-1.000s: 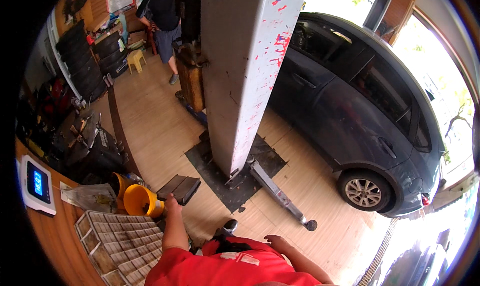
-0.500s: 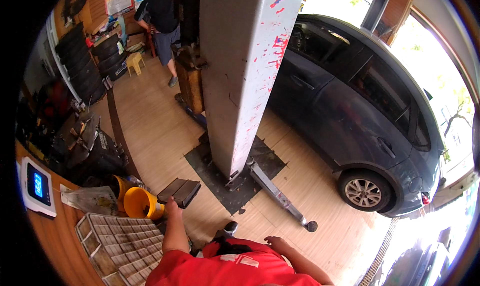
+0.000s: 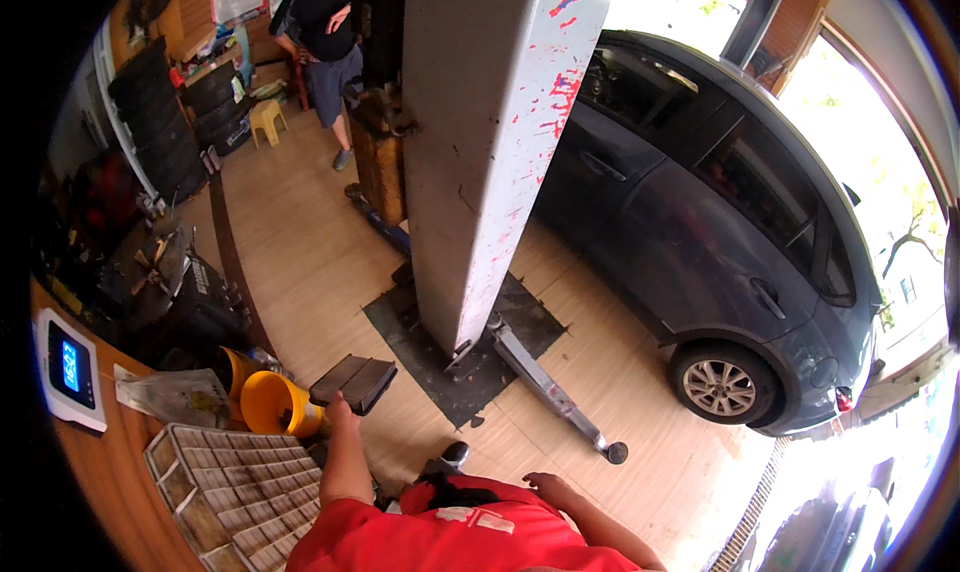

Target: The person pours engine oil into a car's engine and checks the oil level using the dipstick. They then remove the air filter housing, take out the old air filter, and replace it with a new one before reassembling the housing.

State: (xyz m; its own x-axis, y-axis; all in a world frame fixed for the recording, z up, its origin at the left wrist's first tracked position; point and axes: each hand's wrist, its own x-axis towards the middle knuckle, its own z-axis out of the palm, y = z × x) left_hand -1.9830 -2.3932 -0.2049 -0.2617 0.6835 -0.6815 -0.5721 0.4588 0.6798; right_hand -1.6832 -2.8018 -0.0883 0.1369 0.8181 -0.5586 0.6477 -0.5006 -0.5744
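Note:
My left hand (image 3: 342, 408) is closed on the near edge of a dark grey-brown air filter (image 3: 354, 382), a flat rectangular block with a black rim. The filter is held out over the floor, just to the right of a yellow bucket (image 3: 270, 404). My right hand (image 3: 548, 486) hangs beside my red shirt with its fingers a little apart and nothing in it.
A grey lift post (image 3: 450, 172) stands ahead, its lift arm (image 3: 545, 384) low over the floor. A dark car (image 3: 690, 222) is at the right. A wire rack (image 3: 215, 472) lies on the wooden counter (image 3: 110, 482) at left. Another person (image 3: 325, 32) stands at the back.
The whole view has shifted slightly left. My left hand keeps hold of the air filter. The person at the back now has a hand raised in front of the chest.

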